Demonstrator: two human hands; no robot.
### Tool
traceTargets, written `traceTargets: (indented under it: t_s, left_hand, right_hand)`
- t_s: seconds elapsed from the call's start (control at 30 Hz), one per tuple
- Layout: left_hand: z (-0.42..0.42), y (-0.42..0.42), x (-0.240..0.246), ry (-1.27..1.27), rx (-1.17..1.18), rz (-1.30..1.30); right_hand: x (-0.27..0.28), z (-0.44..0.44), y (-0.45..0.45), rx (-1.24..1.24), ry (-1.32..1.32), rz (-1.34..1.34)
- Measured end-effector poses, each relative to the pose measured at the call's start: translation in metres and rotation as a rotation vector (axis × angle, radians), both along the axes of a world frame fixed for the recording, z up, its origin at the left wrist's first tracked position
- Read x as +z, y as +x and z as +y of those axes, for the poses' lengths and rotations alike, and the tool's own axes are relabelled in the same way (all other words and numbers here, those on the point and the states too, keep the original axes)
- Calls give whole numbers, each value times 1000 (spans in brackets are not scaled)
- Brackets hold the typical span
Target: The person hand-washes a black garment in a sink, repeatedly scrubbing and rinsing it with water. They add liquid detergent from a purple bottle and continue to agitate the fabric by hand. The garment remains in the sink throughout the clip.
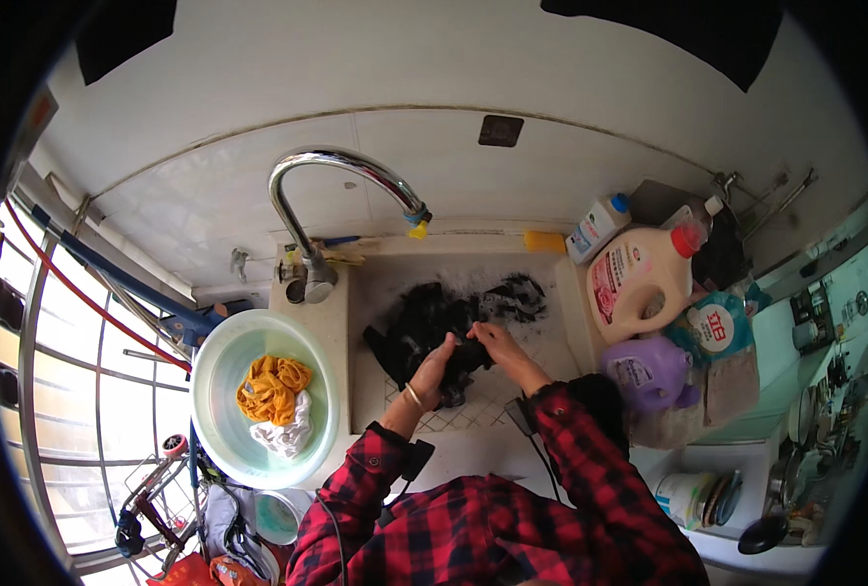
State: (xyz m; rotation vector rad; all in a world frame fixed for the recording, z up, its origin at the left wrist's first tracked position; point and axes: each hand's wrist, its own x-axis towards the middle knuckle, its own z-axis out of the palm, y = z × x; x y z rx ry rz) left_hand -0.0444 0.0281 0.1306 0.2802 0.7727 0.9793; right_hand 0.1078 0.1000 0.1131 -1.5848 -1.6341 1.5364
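A wet black garment lies bunched in the laundry sink, among suds and cloudy water. My left hand, with a bangle at its wrist, grips the cloth from the left, thumb upward. Opposite it, my right hand holds a fold of the same garment; some of the fingers are hidden by the cloth. Another dark stretch of fabric floats behind my right hand, and I cannot tell whether it belongs to the same piece. The sink's ribbed floor shows near its front edge.
A chrome gooseneck faucet arches over the sink's back left. At left stands a pale basin holding yellow cloth and white cloth. Along the right ledge are a beige detergent jug, a purple jug and a white bottle.
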Motion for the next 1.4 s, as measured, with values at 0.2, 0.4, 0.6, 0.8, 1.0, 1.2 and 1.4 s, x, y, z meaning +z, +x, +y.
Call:
traceTargets:
  t_s: [0.2,0.4,0.6,0.8,1.0,1.2,1.4]
  left_hand:
    - [4,-23,17,273,-18,-71]
    - [4,-52,-5,564,-647,785]
    - [-10,-25,-20,56,186,35]
    - [-8,3,-54,-34,287,6]
    - [-7,34,-66,22,435,95]
    - [-4,19,-73,25,357,-225]
    - [-4,5,-39,-8,231,57]
  right_hand:
    - [32,-6,22,218,-185,462]
    - [101,33,67,234,-92,235]
    - [107,19,54,130,58,259]
    - [68,-69,-24,402,569,4]
    - [55,-52,-49,-112,684,-487]
    - [37,-54,-53,301,586,-331]
    - [24,-22,-26,34,561,-417]
